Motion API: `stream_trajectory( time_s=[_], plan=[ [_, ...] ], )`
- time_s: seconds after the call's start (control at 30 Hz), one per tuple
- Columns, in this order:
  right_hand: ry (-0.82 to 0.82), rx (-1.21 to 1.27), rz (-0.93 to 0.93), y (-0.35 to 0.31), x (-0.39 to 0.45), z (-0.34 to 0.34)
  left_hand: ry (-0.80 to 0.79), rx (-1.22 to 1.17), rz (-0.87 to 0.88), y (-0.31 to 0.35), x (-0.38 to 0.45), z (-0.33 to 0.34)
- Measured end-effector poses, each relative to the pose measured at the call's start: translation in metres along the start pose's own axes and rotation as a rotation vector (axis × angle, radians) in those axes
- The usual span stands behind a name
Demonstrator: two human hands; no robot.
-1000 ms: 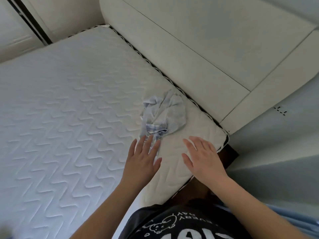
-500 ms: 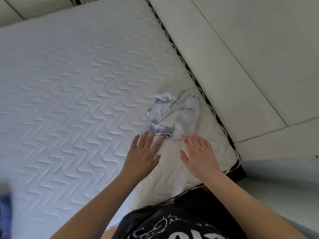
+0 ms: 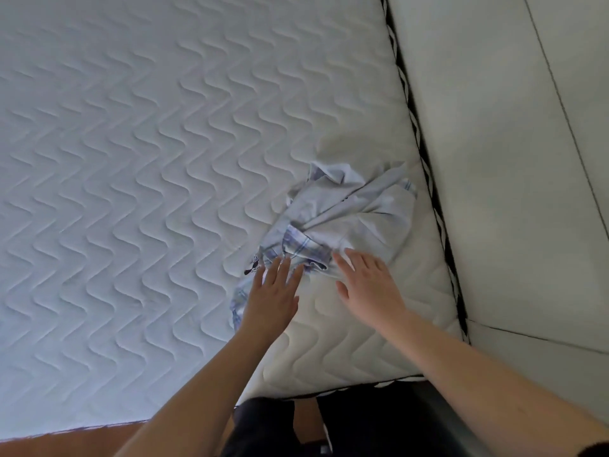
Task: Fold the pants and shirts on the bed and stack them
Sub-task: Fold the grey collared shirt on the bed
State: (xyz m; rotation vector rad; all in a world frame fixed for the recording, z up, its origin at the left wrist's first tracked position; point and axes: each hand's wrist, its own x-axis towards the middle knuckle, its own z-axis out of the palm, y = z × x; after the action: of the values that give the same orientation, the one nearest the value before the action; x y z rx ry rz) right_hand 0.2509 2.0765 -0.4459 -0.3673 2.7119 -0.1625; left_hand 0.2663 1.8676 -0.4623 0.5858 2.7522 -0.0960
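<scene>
The crumpled garment (image 3: 342, 219) lies in a heap near the mattress's (image 3: 131, 159) near right corner, close to the right edge with its dark patterned piping (image 3: 425, 153) and a little back from the near edge. It is pale cloth with a blue plaid band at the nearer end, and a plaid strip trails toward the near edge under the left hand. Whether it is a shirt or pants cannot be told while it is bunched like this.

The left hand (image 3: 275, 291) is spread flat, fingers straight, its fingertips on the plaid part of the cloth; it grips nothing. The right hand (image 3: 369, 285) is likewise spread with straight fingers, its tips at the near edge of the heap, holding nothing (whether they actually touch the cloth or hover just above it is hard to tell).

The step in hand looks like taking hold of the heap to open it out, so nothing is folded yet. To do it well, each hand should probably find a real edge, a hem, a waistband or a collar, instead of grabbing a fistful of the middle. Lifting and giving it a shake would let it hang true and show what it is. It should then be laid flat toward the mattress's middle, where there is room, since the right edge is close and cloth could slip off. Smoothing from the centre outward before the first fold would likely keep the creases square.
</scene>
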Motion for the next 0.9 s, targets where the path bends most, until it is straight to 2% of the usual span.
stream_trajectory(
  time_s=[0.27,0.43,0.63,0.73,0.9],
  plan=[
    [-0.212,0.029,-0.093,-0.012,0.071,0.099,-0.221,-0.134,-0.169,-0.013,0.015,0.097],
    [-0.264,-0.007,-0.027,-0.014,0.089,0.131,-0.377,-0.197,-0.236,-0.017,0.009,0.14],
    [-0.176,-0.042,0.055,-0.002,0.102,0.139,-0.276,-0.245,-0.3,-0.026,0.01,0.145],
    [-0.126,-0.017,0.031,-0.002,0.097,0.132,-0.269,-0.306,-0.327,-0.031,0.008,0.138],
    [-0.005,0.08,0.003,-0.009,0.067,0.1,-0.159,-0.419,-0.45,-0.036,-0.007,0.102]
  ],
)
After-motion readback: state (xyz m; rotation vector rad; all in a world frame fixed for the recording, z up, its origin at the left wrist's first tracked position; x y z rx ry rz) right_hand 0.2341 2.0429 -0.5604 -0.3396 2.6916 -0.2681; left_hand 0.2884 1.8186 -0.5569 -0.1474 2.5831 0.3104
